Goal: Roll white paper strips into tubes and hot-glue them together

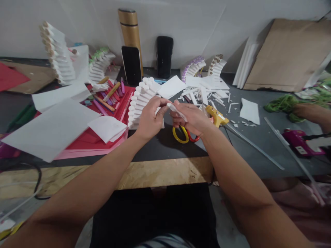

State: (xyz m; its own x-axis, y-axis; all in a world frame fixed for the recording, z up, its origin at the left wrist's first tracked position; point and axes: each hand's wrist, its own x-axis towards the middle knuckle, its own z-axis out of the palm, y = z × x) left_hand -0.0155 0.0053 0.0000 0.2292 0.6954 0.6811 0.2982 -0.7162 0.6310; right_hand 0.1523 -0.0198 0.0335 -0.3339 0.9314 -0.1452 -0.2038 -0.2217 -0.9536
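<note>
My left hand (150, 119) and my right hand (195, 119) meet over the table. Between their fingertips is a small piece of white paper (179, 112), which looks partly rolled; both hands pinch it. Just behind my left hand stands a curved row of white paper rolls (139, 100) with round white ends. Under my right hand lie scissors with yellow and red handles (180, 135), their blades hidden. A yellow glue gun (217, 117) sits right beside that hand, with a long clear glue stick (254, 146) running from its back.
White paper scraps (204, 94) are heaped behind my right hand. Paper sheets (54, 127) and coloured rolls (111, 93) lie on the left. A gold flask (130, 31) and two phones stand against the wall. At right, another person's hand (312, 113) touches green yarn (280, 104).
</note>
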